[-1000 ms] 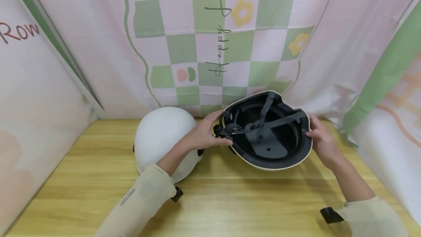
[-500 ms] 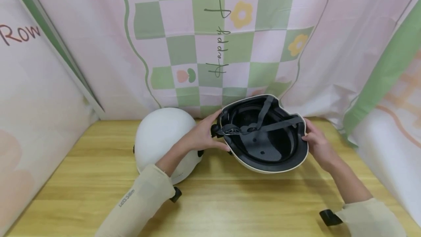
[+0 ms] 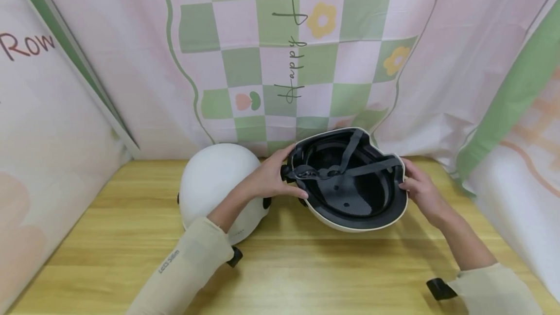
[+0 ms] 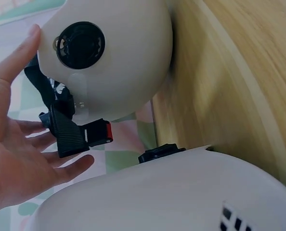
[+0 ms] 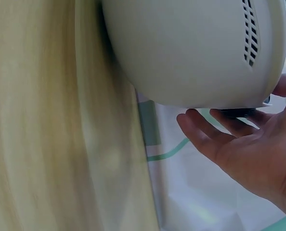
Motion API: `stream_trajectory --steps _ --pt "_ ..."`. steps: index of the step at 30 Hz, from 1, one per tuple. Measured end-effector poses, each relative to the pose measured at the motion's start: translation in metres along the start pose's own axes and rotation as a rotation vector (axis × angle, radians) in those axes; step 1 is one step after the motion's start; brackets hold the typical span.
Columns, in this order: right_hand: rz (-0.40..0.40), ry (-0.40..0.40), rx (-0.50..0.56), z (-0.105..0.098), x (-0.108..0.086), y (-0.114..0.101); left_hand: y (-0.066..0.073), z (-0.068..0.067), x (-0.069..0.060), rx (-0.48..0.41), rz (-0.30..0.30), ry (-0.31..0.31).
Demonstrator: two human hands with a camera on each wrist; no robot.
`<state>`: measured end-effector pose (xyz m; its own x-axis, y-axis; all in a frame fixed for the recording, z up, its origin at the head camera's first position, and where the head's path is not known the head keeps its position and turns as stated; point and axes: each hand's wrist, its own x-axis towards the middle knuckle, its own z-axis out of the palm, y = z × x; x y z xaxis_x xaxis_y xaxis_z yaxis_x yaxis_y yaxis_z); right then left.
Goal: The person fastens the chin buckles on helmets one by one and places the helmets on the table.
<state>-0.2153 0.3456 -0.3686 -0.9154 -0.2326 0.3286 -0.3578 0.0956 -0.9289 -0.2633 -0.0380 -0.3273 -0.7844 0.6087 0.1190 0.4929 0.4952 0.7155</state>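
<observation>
An upturned cream-white helmet [image 3: 356,213] rests against the wooden table, its black lining and grey chin straps [image 3: 372,166] facing up. My left hand [image 3: 273,176] touches its left rim with the thumb; the other fingers extend straight past the dangling black buckle [image 4: 75,130]. On the opposite side my right hand [image 3: 422,191] holds the helmet's rim, thumb inside and fingers outside against the shell. Close by on the left, a second white helmet [image 3: 218,179] sits dome up, partly behind my left forearm.
The wooden table [image 3: 297,276] ends at a checkered curtain [image 3: 275,57] close behind both helmets. White printed fabric panels [image 3: 48,135] stand at the left and right sides. Each sleeve has a black piece [image 3: 439,289] at the cuff.
Between my hands the upturned helmet has come slightly down and left, and its opening has tilted a little. My right hand has moved left with it. The second helmet stays put.
</observation>
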Motion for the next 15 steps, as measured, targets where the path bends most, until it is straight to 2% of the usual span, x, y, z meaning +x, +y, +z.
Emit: stream_trajectory --steps 3,6,8,10,12,15 --pt "-0.041 0.049 -0.160 0.000 0.003 -0.006 0.001 -0.002 0.001 0.010 0.009 -0.012" --pt "-0.133 0.145 -0.345 0.004 0.009 -0.016 0.001 -0.003 0.002 0.020 0.017 -0.020" --pt "-0.198 0.229 -0.404 0.010 0.013 -0.025 0.001 -0.004 0.003 0.026 0.022 -0.022" --pt "-0.256 0.292 -0.431 0.015 0.017 -0.033 0.001 -0.004 0.003 0.033 0.023 -0.023" --pt "-0.312 0.315 -0.433 0.021 0.020 -0.041 0.000 -0.003 0.003 0.033 0.024 -0.020" --pt "-0.380 0.256 -0.437 0.032 0.025 -0.048 -0.002 -0.002 0.004 0.030 0.024 -0.013"
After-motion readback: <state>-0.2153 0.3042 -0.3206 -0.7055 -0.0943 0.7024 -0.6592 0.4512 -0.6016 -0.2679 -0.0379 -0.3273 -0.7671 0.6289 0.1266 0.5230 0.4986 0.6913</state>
